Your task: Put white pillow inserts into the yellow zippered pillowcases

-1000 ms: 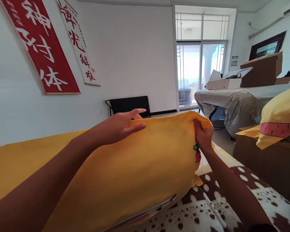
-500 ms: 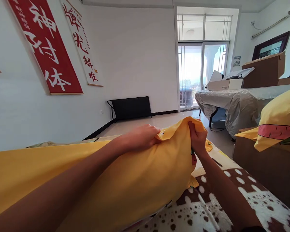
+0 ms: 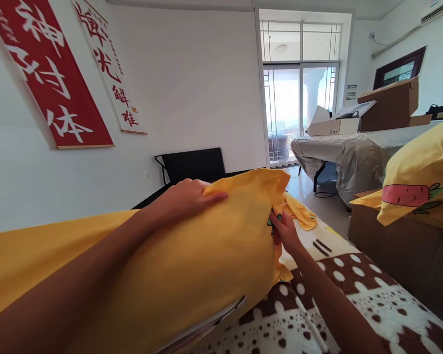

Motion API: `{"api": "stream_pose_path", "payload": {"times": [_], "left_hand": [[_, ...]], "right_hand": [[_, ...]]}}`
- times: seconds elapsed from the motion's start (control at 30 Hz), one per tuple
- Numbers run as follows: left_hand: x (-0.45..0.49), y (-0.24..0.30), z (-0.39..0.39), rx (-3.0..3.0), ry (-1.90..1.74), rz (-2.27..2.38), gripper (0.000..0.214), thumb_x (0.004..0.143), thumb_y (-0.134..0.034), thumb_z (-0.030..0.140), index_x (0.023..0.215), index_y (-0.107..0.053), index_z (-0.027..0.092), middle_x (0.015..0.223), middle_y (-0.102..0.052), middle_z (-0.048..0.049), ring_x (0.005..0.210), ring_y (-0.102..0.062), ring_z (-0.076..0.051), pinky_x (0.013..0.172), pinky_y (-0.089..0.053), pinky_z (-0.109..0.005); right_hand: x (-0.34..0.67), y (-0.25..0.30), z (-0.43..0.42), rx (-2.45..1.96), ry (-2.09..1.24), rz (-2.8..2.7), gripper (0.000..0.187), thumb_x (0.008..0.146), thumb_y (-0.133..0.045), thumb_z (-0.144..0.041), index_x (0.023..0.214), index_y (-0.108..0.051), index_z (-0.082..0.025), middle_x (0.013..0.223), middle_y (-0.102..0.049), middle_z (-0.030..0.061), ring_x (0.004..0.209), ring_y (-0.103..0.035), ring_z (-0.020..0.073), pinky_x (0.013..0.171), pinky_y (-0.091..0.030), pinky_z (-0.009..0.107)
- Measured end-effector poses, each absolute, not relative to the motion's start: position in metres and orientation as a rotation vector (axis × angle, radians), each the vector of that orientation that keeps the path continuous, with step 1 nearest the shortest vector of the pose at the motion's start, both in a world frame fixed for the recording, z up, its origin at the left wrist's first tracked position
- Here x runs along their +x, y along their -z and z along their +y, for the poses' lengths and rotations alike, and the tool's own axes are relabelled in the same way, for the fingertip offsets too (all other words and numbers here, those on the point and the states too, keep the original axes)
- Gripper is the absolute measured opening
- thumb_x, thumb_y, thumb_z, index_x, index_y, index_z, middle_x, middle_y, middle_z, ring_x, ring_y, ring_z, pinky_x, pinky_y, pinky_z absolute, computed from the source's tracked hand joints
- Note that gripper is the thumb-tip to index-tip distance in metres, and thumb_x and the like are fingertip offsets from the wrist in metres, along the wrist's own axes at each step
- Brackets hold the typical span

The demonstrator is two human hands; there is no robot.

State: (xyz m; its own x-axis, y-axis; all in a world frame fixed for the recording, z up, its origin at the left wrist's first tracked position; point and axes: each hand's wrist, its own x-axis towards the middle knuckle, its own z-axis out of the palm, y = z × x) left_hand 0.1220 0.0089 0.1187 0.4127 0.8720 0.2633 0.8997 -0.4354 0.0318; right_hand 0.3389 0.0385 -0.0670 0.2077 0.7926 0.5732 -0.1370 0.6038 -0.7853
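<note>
A large yellow pillow (image 3: pixel 192 246) in a printed pillowcase stands on its long side in front of me, above a brown and white spotted blanket (image 3: pixel 299 314). My left hand (image 3: pixel 195 194) grips its upper edge, thumb on the near face and the fingers hidden behind. At the right end, my right hand (image 3: pixel 286 231) pinches the pillowcase cloth beside a green and red print. The pillowcase's upper right corner sticks up above that hand. More yellow cloth (image 3: pixel 300 211) with a small print lies on the blanket just beyond.
Another yellow pillow (image 3: pixel 424 172) with a carrot print rests on a cardboard box (image 3: pixel 395 250) at the right. Behind it, a plastic-covered table (image 3: pixel 354 152) carries open boxes (image 3: pixel 391 105). A black folded frame (image 3: pixel 194 164) leans by the far wall.
My right hand has moved down from the top corner to the pillowcase's right end. The left hand has shifted left along the upper edge, and the bunched corner has straightened out.
</note>
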Motion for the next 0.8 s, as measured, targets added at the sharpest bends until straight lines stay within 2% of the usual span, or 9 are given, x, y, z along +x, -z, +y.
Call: {"api": "stream_pose_path", "payload": {"times": [0.07,0.17,0.23,0.37,0.5,0.57,0.63,0.73,0.8], "left_hand": [[0.139,-0.124,0.015,-2.509,0.248,-1.562,0.057,0.079,-0.034,0.07,0.064,-0.055,0.019,0.063,-0.061,-0.0043,0.057,-0.055,-0.017,0.05,-0.032,-0.027],[0.18,-0.124,0.026,-2.549,0.18,-1.474,0.05,0.077,-0.041,0.066,0.07,-0.058,0.019,0.073,-0.064,-0.0065,0.061,-0.058,-0.019,0.048,-0.033,-0.027],[0.209,-0.118,0.032,-2.602,0.158,-1.4,0.039,0.079,-0.045,0.055,0.076,-0.061,0.019,0.083,-0.066,-0.0083,0.067,-0.061,-0.02,0.051,-0.038,-0.027],[0.249,-0.098,0.038,-2.583,0.126,-1.227,0.023,0.081,-0.048,0.031,0.093,-0.062,0.017,0.103,-0.065,-0.012,0.091,-0.062,-0.024,0.069,-0.046,-0.029],[0.254,-0.087,0.041,-2.463,0.247,-1.203,0.025,0.081,-0.043,0.017,0.097,-0.062,0.018,0.097,-0.066,-0.0117,0.089,-0.063,-0.026,0.072,-0.047,-0.032],[0.247,-0.093,0.044,-2.425,0.333,-1.223,0.022,0.08,-0.046,0.019,0.094,-0.063,0.019,0.093,-0.066,-0.0102,0.086,-0.063,-0.024,0.072,-0.047,-0.03],[0.235,-0.109,0.047,-2.412,0.42,-1.246,0.021,0.081,-0.049,0.029,0.09,-0.065,0.018,0.09,-0.065,-0.0094,0.083,-0.062,-0.022,0.073,-0.046,-0.03],[0.209,-0.146,0.052,-2.324,0.6,-1.296,0.032,0.079,-0.054,0.044,0.086,-0.067,0.015,0.083,-0.063,-0.0072,0.08,-0.059,-0.021,0.077,-0.047,-0.033],[0.19,-0.172,0.049,-2.197,0.727,-1.384,0.038,0.076,-0.057,0.046,0.093,-0.068,0.014,0.084,-0.061,-0.0056,0.083,-0.058,-0.02,0.08,-0.046,-0.036]], "right_hand": [[0.329,0.08,0.044,-0.759,-0.639,-1.072,0.038,0.08,-0.055,-0.054,0.065,-0.049,-0.019,0.054,-0.047,-0.0033,0.05,-0.041,0.0105,0.045,-0.034,0.022],[0.319,0.092,0.048,-0.81,-0.491,-0.989,0.039,0.082,-0.053,-0.051,0.06,-0.045,-0.019,0.054,-0.042,-0.0044,0.051,-0.036,0.0092,0.046,-0.031,0.022],[0.316,0.096,0.048,-0.822,-0.432,-0.956,0.039,0.085,-0.05,-0.049,0.061,-0.045,-0.019,0.056,-0.042,-0.0042,0.054,-0.036,0.0094,0.049,-0.033,0.022],[0.315,0.106,0.05,-0.869,-0.326,-0.844,0.038,0.087,-0.046,-0.048,0.062,-0.043,-0.019,0.056,-0.039,-0.0045,0.055,-0.036,0.0097,0.051,-0.032,0.022],[0.317,0.12,0.06,-0.875,-0.315,-0.84,0.038,0.088,-0.044,-0.048,0.063,-0.04,-0.02,0.057,-0.036,-0.0048,0.054,-0.033,0.0096,0.05,-0.03,0.022],[0.317,0.128,0.065,-0.841,-0.317,-0.958,0.036,0.09,-0.041,-0.046,0.065,-0.039,-0.02,0.059,-0.036,-0.0043,0.055,-0.033,0.0099,0.052,-0.03,0.023],[0.317,0.137,0.069,-0.806,-0.332,-1.108,0.033,0.091,-0.038,-0.044,0.069,-0.043,-0.02,0.062,-0.04,-0.0031,0.058,-0.036,0.0106,0.054,-0.032,0.023],[0.316,0.147,0.071,-0.783,-0.386,-1.277,0.03,0.089,-0.037,-0.042,0.074,-0.049,-0.019,0.063,-0.042,-0.0022,0.058,-0.038,0.0114,0.055,-0.034,0.024],[0.316,0.149,0.07,-0.782,-0.407,-1.376,0.024,0.085,-0.041,-0.038,0.071,-0.049,-0.019,0.059,-0.038,-0.0034,0.055,-0.035,0.0111,0.052,-0.032,0.024]]}}
